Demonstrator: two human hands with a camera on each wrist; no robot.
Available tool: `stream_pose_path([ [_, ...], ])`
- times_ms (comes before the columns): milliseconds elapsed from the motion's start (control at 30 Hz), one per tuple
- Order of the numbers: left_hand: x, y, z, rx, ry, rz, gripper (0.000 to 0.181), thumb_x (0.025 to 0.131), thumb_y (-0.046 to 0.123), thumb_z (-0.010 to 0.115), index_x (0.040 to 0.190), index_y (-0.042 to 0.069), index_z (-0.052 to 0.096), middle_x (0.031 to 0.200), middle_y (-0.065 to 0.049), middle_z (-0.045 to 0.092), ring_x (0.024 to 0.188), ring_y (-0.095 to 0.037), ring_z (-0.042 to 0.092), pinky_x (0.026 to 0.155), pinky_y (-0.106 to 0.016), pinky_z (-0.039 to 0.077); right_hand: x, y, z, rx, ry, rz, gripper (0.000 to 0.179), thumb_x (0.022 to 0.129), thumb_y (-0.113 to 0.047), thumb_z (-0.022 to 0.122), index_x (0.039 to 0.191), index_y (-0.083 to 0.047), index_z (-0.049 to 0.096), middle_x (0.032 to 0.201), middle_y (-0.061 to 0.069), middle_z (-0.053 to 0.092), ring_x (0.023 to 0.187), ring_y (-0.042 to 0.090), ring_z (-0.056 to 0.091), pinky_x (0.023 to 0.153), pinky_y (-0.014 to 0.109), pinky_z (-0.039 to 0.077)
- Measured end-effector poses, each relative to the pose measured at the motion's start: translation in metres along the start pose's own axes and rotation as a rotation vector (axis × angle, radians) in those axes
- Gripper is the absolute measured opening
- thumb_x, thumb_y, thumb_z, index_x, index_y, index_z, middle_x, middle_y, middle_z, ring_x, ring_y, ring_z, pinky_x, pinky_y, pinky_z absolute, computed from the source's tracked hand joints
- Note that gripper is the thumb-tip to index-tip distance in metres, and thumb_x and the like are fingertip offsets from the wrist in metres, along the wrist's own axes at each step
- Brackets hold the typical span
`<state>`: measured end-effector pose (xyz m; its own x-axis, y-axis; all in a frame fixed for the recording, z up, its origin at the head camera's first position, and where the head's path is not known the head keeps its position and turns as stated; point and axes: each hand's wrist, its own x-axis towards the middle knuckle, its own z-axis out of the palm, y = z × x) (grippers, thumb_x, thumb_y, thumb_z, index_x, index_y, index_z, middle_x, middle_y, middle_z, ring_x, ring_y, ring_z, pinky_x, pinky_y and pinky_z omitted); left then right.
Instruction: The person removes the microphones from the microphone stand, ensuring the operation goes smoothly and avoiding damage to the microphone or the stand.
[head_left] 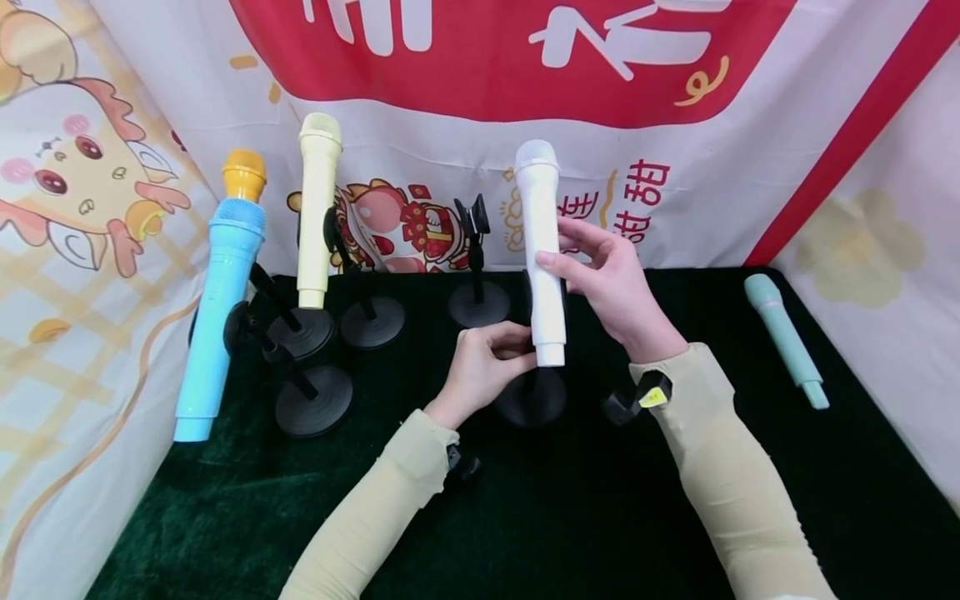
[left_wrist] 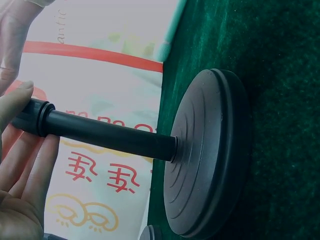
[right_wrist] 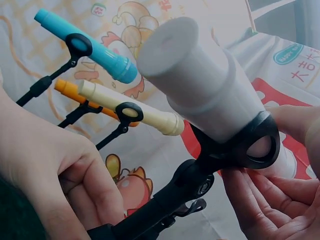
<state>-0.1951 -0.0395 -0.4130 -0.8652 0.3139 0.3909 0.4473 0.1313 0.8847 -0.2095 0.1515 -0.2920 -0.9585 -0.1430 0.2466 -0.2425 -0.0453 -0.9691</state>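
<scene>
A white microphone (head_left: 543, 267) stands nearly upright, head up, with its body in the black clip (right_wrist: 240, 147) of a desk stand. My right hand (head_left: 611, 287) grips the microphone's body from the right, thumb across the front. Lower down, my left hand (head_left: 487, 362) pinches the collar of the same stand (left_wrist: 115, 132), just under the clip. The round base (left_wrist: 200, 155) rests on the green cloth. In the right wrist view the left hand (right_wrist: 65, 170) has its fingers curled at the stand's pole.
Blue (head_left: 217, 317), orange (head_left: 244, 173) and pale yellow (head_left: 318, 208) microphones sit in stands at left. A stand (head_left: 477, 275) with a bare clip is behind my left hand. One mint-green microphone (head_left: 786, 340) lies at far right. Printed cloth (head_left: 450, 150) hangs behind.
</scene>
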Motion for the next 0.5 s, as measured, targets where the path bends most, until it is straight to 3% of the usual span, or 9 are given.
stream_pose_path([
  [200,0.0,0.0,0.0,0.008,-0.003,-0.011,0.022,0.086,0.003,0.083,0.106,0.003,0.075,0.1,-0.005,0.076,0.086,-0.012,0.074,0.074,-0.028,0.061,-0.005,-0.002,0.001,-0.018,0.016,0.047,0.052,0.093,-0.017,0.077,0.141,-0.007,0.061,0.115,0.015,0.064,0.095,0.023,0.061,0.072,0.026,0.05],
  [500,0.0,0.001,0.0,0.004,0.002,-0.008,0.022,0.085,0.002,0.083,0.105,0.004,0.076,0.1,-0.004,0.076,0.085,-0.012,0.074,0.074,-0.029,0.061,-0.016,0.0,0.0,0.038,0.007,0.081,0.055,0.091,-0.013,0.079,0.142,-0.006,0.059,0.125,0.016,0.066,0.109,0.025,0.066,0.1,0.033,0.051],
])
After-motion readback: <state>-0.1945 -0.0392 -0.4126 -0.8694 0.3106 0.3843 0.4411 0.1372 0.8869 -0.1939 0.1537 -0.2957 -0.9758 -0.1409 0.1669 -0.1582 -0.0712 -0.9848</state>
